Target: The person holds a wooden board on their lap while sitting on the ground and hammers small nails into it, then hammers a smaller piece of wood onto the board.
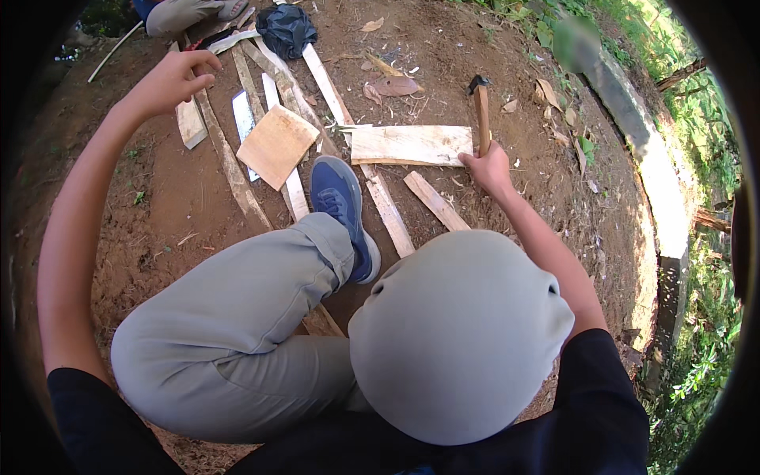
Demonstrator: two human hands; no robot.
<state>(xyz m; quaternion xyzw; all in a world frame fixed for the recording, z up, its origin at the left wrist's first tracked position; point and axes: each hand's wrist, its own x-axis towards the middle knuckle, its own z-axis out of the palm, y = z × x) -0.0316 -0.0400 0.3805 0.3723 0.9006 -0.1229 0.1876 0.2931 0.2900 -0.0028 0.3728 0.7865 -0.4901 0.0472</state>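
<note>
Nearest are the wearer's knees in grey trousers [459, 340], one leg folded, with a blue shoe [339, 194] flat on the dirt [170, 178]. Just ahead of the knee lies a short strip [435, 200], apart from the other wood. Beyond it a wide board [412, 145] lies flat, across a long strip [388, 210]. A square board [277, 146] rests on more strips to its left, just past the shoe toe.

The right hand [488, 168] is wrapped round the lower handle of a hammer [481, 119], at the right end of the wide board; the dark head points away from the wearer. Whether the thumb touches the board is hard to tell. The left hand [178, 79] is raised over the wood at far left, fingers loosely bent, with nothing visible in them.

Judging by how things lie, the boards are cut to distinct shapes, but no finished joint shows between them. The pieces appear loose, so any joining seems undone; nails are too small to make out.

Farther off sit a black bag [286, 32] and another person's leg [176, 16] in similar trousers. Greenery [697, 380] lines the right side. No brand or label can be read on shoe, bag, hammer or wood.
</note>
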